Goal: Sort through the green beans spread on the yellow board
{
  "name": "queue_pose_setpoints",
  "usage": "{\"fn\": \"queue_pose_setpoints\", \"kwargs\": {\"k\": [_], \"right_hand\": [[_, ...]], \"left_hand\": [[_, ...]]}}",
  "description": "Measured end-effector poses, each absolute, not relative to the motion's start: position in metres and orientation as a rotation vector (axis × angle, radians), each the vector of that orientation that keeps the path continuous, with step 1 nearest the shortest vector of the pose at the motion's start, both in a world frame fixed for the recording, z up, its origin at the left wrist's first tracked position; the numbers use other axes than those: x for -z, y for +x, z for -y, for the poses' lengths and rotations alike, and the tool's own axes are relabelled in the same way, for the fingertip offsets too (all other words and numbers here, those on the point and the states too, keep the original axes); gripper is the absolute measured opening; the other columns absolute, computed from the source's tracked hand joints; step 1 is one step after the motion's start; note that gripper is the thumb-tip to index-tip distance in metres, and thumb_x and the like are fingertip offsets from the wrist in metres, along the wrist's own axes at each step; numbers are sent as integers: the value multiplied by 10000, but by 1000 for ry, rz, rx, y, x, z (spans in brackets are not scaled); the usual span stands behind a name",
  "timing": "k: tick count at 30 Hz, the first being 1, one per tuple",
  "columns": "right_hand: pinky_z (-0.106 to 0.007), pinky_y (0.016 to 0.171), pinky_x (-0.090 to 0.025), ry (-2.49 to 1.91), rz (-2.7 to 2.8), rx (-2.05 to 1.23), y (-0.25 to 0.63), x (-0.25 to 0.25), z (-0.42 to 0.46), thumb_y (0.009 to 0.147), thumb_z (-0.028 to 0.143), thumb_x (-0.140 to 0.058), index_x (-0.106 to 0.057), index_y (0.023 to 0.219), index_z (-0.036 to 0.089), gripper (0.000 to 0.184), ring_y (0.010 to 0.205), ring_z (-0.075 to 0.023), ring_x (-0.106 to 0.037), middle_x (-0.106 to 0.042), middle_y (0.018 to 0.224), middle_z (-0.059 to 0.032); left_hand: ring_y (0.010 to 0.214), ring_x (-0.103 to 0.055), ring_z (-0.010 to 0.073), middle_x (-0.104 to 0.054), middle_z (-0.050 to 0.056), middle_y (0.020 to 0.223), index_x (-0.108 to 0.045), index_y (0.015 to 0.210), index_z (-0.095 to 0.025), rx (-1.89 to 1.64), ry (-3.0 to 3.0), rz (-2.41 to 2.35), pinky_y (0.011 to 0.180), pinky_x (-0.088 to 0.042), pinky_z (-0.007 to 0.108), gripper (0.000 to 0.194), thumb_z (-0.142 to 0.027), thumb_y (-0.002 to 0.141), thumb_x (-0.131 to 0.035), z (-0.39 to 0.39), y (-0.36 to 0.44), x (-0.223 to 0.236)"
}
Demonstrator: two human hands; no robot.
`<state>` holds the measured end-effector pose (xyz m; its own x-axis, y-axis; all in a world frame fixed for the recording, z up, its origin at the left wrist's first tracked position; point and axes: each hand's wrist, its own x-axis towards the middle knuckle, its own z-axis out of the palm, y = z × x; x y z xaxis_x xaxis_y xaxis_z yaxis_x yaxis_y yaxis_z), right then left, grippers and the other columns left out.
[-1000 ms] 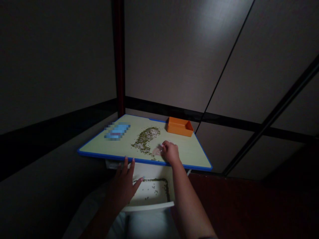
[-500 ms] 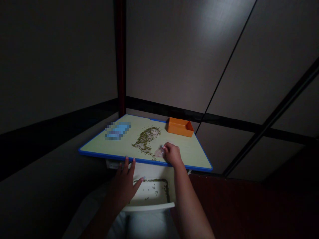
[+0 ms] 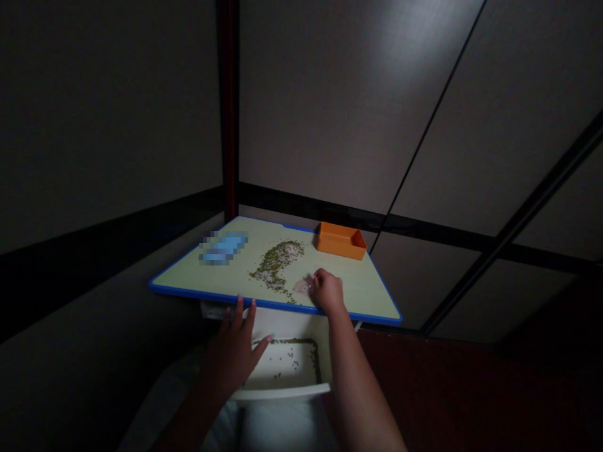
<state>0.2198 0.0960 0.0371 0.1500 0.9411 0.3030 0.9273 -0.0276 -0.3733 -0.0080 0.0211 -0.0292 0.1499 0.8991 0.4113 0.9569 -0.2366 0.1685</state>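
Left hand [image 3: 237,347], spread wide, touches near edge of surface [image 3: 360,285], perhaps for steadiness; right hand [image 3: 330,292], narrow beside grains [image 3: 274,262], holds I cannot tell what

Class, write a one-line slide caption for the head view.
Right hand beside small green beans on a blue-edged tabletop, near an orange box.

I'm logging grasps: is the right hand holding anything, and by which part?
It cannot be told: the right hand bunches its fingers at a small, pale pinkish patch, too blurred to show a hold.
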Motion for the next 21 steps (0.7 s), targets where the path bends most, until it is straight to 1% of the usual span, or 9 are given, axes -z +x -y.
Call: {"fn": "queue_pose_setpoints", "kwargs": {"k": [7, 11, 17, 21], "right_hand": [[-249, 732, -305, -1868, 1802, -94, 219, -36, -95, 935, 296, -486, -649, 918, 230, 177, 794, -156, -589, -713, 880, -38], [-253, 739, -306, -1860, 1758, -59, 223, -36, -93, 931, 271, -481, -646, 899, 219, 176, 802, -160, -582, -707, 869, -36], [-242, 734, -317, -1792, 1805, -122, 224, -35, -92, 919, 251, -495, -651, 889, 223, 162, 797, -147, -588, -706, 864, -19], [-251, 739, -310, -1833, 1816, -102, 223, -35, -93, 922, 262, -497, -654, 902, 216, 164, 813, -153, -596, -714, 888, -34]], "left_hand": [[1335, -411, 400, -297, 235, 1524, -405, 1402, -106, 659, -2293, 1865, 1036, -420, 496, 705, -495, 820, -491, -21, -8, 28], [1336, -412, 399, -289, 234, 1527, -401, 1404, -109, 675, -2291, 1862, 1025, -428, 500, 693, -487, 828, -477, -20, -8, 28], [1335, -411, 400, -285, 239, 1529, -394, 1408, -103, 654, -2301, 1869, 1044, -409, 488, 707, -491, 824, -482, -21, -8, 29], [1332, -419, 396, -287, 237, 1530, -395, 1408, -111, 665, -2293, 1865, 1039, -413, 493, 701, -494, 827, -477, -21, -8, 29]]}}
